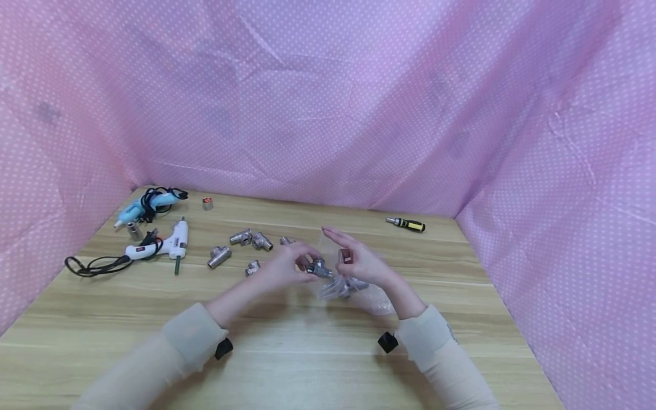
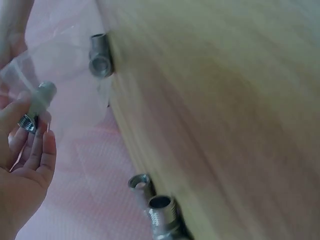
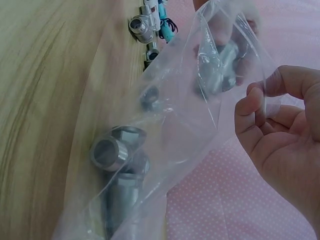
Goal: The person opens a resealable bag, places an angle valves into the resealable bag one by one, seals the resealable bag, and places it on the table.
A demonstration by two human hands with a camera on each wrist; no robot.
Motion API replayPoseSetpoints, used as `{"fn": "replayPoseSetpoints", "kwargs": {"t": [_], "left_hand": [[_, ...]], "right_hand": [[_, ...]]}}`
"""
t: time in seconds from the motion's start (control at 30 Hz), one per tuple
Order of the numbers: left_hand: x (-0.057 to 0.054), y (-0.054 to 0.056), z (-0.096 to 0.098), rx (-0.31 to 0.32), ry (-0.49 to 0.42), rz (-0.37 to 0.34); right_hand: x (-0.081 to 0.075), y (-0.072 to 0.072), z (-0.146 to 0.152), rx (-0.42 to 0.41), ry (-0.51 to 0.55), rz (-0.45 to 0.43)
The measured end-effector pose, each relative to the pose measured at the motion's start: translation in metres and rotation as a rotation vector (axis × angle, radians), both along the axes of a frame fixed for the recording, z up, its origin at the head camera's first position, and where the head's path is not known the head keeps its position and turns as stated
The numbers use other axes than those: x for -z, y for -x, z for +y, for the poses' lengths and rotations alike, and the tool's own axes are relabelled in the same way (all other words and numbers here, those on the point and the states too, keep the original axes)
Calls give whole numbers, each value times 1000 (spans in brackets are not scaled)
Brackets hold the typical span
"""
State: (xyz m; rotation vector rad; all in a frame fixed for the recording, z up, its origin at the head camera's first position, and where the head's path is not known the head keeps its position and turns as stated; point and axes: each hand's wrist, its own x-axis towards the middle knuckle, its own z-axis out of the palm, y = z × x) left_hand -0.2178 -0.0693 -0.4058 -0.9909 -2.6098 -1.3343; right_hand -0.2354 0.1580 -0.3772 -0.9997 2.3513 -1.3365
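My left hand (image 1: 282,267) grips a metal tee pipe fitting (image 1: 322,270) between thumb and fingers, near the middle of the table. In the left wrist view, part of this tee (image 2: 46,93) shows through clear plastic. Opposite it, my right hand (image 1: 368,265) pinches the edge of a clear plastic bag (image 1: 380,300) between thumb and index finger. The right wrist view shows the bag (image 3: 185,135) stretched up from the table, its lower part covering metal fittings (image 3: 124,192). Plastic also lies over the held tee (image 3: 225,65) in that view.
Several loose tees (image 1: 219,257) lie left of my hands. Further left are a white glue gun (image 1: 176,240), a blue glue gun (image 1: 137,212) with a black cord, and a small metal part (image 1: 207,203). A yellow-black screwdriver (image 1: 410,225) lies at the back right, before pink dotted cloth (image 1: 328,114).
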Motion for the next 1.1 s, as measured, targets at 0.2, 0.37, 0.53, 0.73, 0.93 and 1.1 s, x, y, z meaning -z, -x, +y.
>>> {"fn": "replayPoseSetpoints", "kwargs": {"t": [0.2, 0.37, 0.53, 0.73, 0.93, 1.1], "left_hand": [[5, -2, 8, 29, 5, -3], [6, -1, 6, 38, -27, 12], [2, -2, -3, 26, -26, 53], [-9, -4, -22, -19, 0, 83], [-22, -3, -48, -67, 47, 84], [-19, 1, -73, -77, 131, 13]], "right_hand": [[1, -2, 0, -2, -1, 11], [3, -3, 2, -8, 2, 15], [5, -2, 5, -9, 14, 33], [6, -1, 6, 18, -1, 39], [-6, -11, 3, 35, -31, 86], [-24, -22, -1, 22, -40, 87]]}}
